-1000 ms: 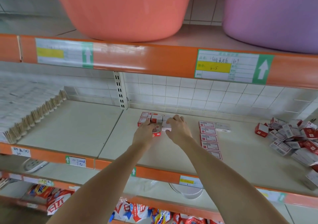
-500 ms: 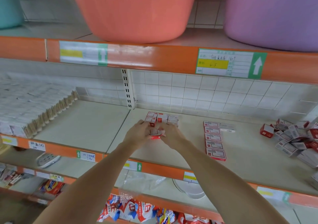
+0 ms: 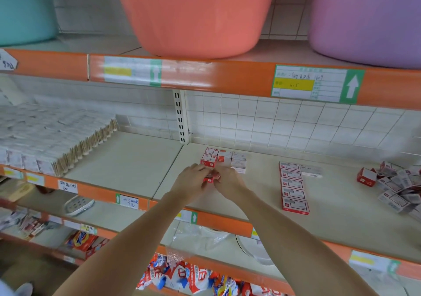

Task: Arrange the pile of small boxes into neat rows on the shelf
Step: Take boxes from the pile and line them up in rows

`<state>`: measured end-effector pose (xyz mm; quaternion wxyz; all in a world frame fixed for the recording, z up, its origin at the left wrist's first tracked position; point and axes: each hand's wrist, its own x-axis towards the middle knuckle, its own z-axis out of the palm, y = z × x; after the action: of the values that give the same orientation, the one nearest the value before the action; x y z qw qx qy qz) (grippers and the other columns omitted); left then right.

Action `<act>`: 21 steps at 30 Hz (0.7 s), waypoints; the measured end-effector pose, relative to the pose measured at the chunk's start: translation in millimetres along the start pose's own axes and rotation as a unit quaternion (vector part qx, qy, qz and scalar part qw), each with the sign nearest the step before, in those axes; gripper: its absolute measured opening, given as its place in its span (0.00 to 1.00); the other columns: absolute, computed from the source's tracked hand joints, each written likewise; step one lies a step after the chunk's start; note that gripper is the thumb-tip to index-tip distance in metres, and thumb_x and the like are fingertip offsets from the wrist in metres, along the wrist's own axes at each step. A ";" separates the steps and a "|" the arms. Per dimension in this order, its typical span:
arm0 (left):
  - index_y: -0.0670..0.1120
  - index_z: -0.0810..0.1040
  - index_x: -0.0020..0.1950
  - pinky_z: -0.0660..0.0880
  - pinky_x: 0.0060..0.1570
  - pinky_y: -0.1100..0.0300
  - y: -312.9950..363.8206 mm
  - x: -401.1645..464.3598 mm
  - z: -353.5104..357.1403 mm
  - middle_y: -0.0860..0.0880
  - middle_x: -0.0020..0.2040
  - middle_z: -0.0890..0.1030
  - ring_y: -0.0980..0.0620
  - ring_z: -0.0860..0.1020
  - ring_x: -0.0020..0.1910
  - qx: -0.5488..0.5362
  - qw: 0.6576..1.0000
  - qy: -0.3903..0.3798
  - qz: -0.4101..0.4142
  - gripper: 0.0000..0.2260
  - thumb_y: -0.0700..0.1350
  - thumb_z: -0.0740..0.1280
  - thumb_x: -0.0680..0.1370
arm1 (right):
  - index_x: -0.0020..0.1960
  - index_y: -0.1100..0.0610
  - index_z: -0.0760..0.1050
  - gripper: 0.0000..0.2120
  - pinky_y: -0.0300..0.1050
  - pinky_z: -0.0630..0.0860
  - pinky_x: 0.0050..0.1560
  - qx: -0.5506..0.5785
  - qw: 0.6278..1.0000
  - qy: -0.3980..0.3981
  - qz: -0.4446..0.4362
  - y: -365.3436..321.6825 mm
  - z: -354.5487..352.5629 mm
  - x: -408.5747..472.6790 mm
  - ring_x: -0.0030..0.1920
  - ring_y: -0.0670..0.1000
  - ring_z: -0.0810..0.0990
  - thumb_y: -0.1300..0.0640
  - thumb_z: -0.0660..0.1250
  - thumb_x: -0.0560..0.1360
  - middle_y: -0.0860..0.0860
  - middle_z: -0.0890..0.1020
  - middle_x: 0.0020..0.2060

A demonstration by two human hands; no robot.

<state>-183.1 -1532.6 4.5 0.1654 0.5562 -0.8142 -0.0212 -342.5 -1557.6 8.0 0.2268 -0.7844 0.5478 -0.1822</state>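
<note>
Fingers of your left hand (image 3: 191, 182) and right hand (image 3: 229, 179) pinch one small box (image 3: 211, 178) (red-edged); seat it flush against the stacked group (image 3: 224, 159).

Both hands, left hand (image 3: 192, 182) and right hand (image 3: 227, 179), have drawn back from the block of boxes (image 3: 224, 159). A small red box (image 3: 211, 178) now sits pinched between them.

bare shelf (image 3: 257, 195) lies open between the stacked boxes (image 3: 224, 159) and the box row (image 3: 293, 188).
</note>
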 end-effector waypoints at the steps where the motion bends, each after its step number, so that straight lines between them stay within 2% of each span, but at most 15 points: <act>1: 0.48 0.79 0.63 0.73 0.56 0.52 0.5 -1.3 1.0 0.50 0.60 0.79 0.46 0.76 0.57 0.010 1.000 -0.009 -0.002 0.15 0.40 0.65 0.76 | 0.52 0.59 0.76 0.08 0.45 0.72 0.43 -0.001 1.000 0.000 0.001 0.9 -0.2 -0.4 0.50 0.58 0.78 0.63 0.62 0.74 0.55 0.80 0.50; 3: 0.48 0.78 0.65 0.72 0.58 0.53 0.0 -5.5 4.5 0.50 0.62 0.79 0.47 0.75 0.60 0.036 0.999 -0.020 -0.001 0.17 0.40 0.63 0.77 | 0.50 0.58 0.76 0.07 0.47 0.75 0.45 -0.006 1.000 0.004 0.006 3.6 -1.2 -0.7 0.50 0.57 0.78 0.63 0.61 0.74 0.54 0.80 0.48; 6: 0.49 0.77 0.67 0.73 0.58 0.53 -0.1 -10.9 9.7 0.50 0.65 0.77 0.47 0.75 0.61 0.056 0.998 -0.015 0.002 0.19 0.39 0.62 0.77 | 0.55 0.58 0.76 0.11 0.48 0.77 0.49 -0.013 1.000 0.004 0.015 6.3 -4.9 -1.7 0.50 0.56 0.78 0.63 0.61 0.75 0.53 0.78 0.51; 9: 0.50 0.71 0.72 0.70 0.63 0.55 3.4 -12.3 11.8 0.52 0.70 0.73 0.49 0.72 0.66 0.064 0.998 -0.021 -0.012 0.22 0.40 0.61 0.78 | 0.65 0.55 0.73 0.17 0.47 0.75 0.53 -0.068 0.997 -0.022 0.011 9.7 -8.5 -2.1 0.58 0.56 0.76 0.61 0.61 0.76 0.52 0.75 0.59; 12: 0.50 0.64 0.77 0.68 0.67 0.56 3.9 -13.1 12.6 0.52 0.74 0.68 0.51 0.67 0.72 0.063 0.997 -0.027 -0.023 0.26 0.41 0.60 0.79 | 0.71 0.53 0.68 0.22 0.50 0.74 0.60 -0.115 0.992 -0.052 0.006 13.4 -10.6 -1.8 0.64 0.56 0.72 0.59 0.63 0.77 0.53 0.72 0.65; 18: 0.48 0.53 0.81 0.63 0.72 0.55 -2.4 -9.3 14.6 0.51 0.81 0.55 0.53 0.52 0.79 0.059 0.996 -0.060 -0.036 0.28 0.43 0.58 0.82 | 0.72 0.55 0.68 0.22 0.49 0.72 0.61 -0.147 0.987 -0.061 -0.008 16.6 -9.7 -4.0 0.66 0.56 0.71 0.57 0.62 0.78 0.54 0.71 0.66; 21: 0.47 0.51 0.81 0.61 0.73 0.56 -5.2 -6.5 16.9 0.51 0.81 0.52 0.54 0.49 0.80 0.060 0.995 -0.070 -0.039 0.28 0.43 0.56 0.82 | 0.71 0.54 0.68 0.22 0.48 0.72 0.61 -0.147 0.987 -0.058 -0.012 17.1 -8.5 -4.7 0.67 0.56 0.70 0.57 0.62 0.78 0.54 0.72 0.66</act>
<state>-181.3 -1531.2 -14.2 0.0736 0.5940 -0.8009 -0.0173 -361.9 -1559.6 5.3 0.1379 -0.8247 0.5456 -0.0564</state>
